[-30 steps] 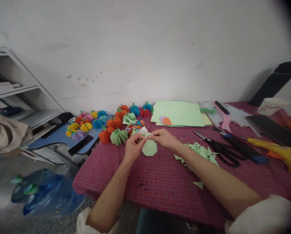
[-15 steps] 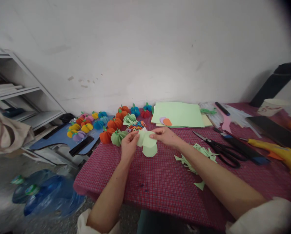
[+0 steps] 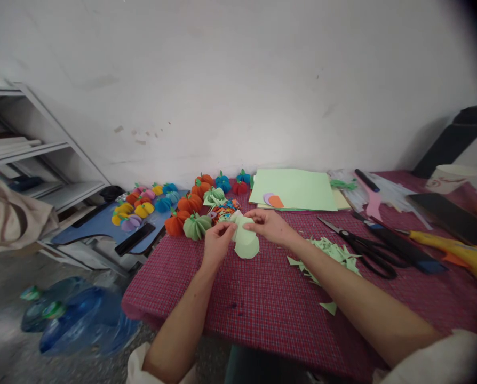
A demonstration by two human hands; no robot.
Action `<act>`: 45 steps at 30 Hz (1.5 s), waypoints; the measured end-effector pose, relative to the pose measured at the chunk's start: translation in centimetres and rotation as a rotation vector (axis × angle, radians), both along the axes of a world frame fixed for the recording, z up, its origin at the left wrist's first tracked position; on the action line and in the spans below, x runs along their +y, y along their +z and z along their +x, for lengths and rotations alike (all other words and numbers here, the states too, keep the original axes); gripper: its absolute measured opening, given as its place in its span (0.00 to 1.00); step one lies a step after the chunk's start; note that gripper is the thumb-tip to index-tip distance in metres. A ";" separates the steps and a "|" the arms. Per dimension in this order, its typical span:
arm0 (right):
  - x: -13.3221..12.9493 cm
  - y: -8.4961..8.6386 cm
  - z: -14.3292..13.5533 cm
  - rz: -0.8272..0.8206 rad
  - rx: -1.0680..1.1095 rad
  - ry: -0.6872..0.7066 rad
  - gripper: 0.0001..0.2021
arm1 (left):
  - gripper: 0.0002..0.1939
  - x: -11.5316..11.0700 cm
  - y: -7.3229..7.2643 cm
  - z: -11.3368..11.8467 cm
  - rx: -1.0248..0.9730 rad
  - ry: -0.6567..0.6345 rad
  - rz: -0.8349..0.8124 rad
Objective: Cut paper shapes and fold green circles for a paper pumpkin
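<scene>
Between my two hands is a light green paper piece, held just above the table. My left hand pinches its left edge with thumb and finger. On the other side my right hand grips it near the upper right. Below the held piece a rounded light green paper cutout shows; whether it touches the held one I cannot tell. A green paper pumpkin stands left of my left hand. Behind my hands lies a pile of small coloured paper bits.
Orange paper pumpkins and others line the table's left side. Green sheets lie by the wall. To the right are green scraps, black scissors, a utility knife and a yellow glue gun. Water bottles lie on the floor.
My left hand has moved slightly right, closer to my right hand. The held green paper now shows narrower between them. The view has shifted a little.
</scene>
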State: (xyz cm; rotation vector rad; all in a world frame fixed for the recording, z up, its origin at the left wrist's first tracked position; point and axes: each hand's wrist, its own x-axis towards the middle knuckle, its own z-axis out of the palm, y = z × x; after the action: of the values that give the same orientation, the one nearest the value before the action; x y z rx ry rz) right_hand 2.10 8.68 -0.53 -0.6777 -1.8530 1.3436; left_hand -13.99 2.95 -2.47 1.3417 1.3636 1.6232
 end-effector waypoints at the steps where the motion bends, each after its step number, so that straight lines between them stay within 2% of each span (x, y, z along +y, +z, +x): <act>1: 0.2 -0.1 0.1 0.001 -0.013 -0.003 0.14 | 0.09 0.1 0.0 -0.1 -0.001 0.038 0.006; 4: 0.8 -0.1 0.6 0.000 -0.049 -0.011 0.11 | 0.09 0.4 -0.2 -0.7 0.008 0.181 0.030; 7: 0.8 0.3 0.8 0.005 -0.046 -0.047 0.12 | 0.08 0.4 -0.2 -0.9 0.039 0.221 0.047; 11: -0.1 0.9 0.3 0.104 -0.023 -0.119 0.11 | 0.07 0.0 -0.1 -0.3 0.043 0.109 0.065; 13: -0.5 0.8 0.0 0.134 -0.006 -0.110 0.11 | 0.07 -0.2 0.1 0.2 0.032 0.048 0.052; 17: -0.4 0.2 -0.3 0.054 -0.072 -0.098 0.13 | 0.08 -0.5 0.4 0.8 -0.015 -0.039 0.031; 20: -0.1 -0.3 -0.3 0.049 -0.066 -0.116 0.14 | 0.08 -0.5 0.6 0.9 -0.190 -0.077 0.025; 22: 0.0 -0.5 -0.3 0.076 -0.063 -0.107 0.13 | 0.14 -0.7 0.9 0.9 -0.333 -0.153 -0.063; 24: -0.2 -0.6 -0.4 0.103 -0.066 -0.091 0.12 | 0.19 -0.9 1.2 0.8 -0.426 -0.316 -0.208; 27: -0.9 -0.6 -0.7 0.126 -0.042 -0.066 0.12 | 0.20 -1.4 1.4 0.8 -0.508 -0.572 -0.376; 29: -1.4 -0.6 -1.0 0.144 -0.034 -0.057 0.17 | 0.18 -1.6 1.5 0.8 -0.551 -0.640 -0.405; 32: -1.3 -0.7 -1.2 0.179 0.002 -0.093 0.23 | 0.16 -1.5 1.6 0.4 -0.577 -0.606 -0.388; 35: -0.2 -1.4 -0.8 0.210 -0.040 -0.171 0.18 | 0.18 -0.9 1.6 -0.4 -0.604 -0.467 -0.343; 38: 0.9 -2.5 0.0 0.355 -0.365 -0.112 0.13 | 0.21 -0.2 1.4 -1.3 -0.648 -0.314 -0.306; 41: 1.1 -3.3 0.4 0.562 -0.657 -0.015 0.15 | 0.22 0.1 1.1 -1.5 -0.661 -0.258 -0.314; 43: 0.9 -3.5 0.3 0.611 -0.740 0.026 0.16 | 0.23 0.2 1.0 -1.5 -0.661 -0.261 -0.306; 45: 0.9 -3.5 0.3 0.591 -0.758 0.048 0.16 | 0.23 0.1 0.9 -1.4 -0.651 -0.264 -0.295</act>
State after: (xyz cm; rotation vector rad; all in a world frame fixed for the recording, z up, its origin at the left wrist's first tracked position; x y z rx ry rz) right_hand 2.35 9.58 -4.07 -0.8831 -2.7041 0.4984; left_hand -15.34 3.05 -1.56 0.6895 0.9339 1.4297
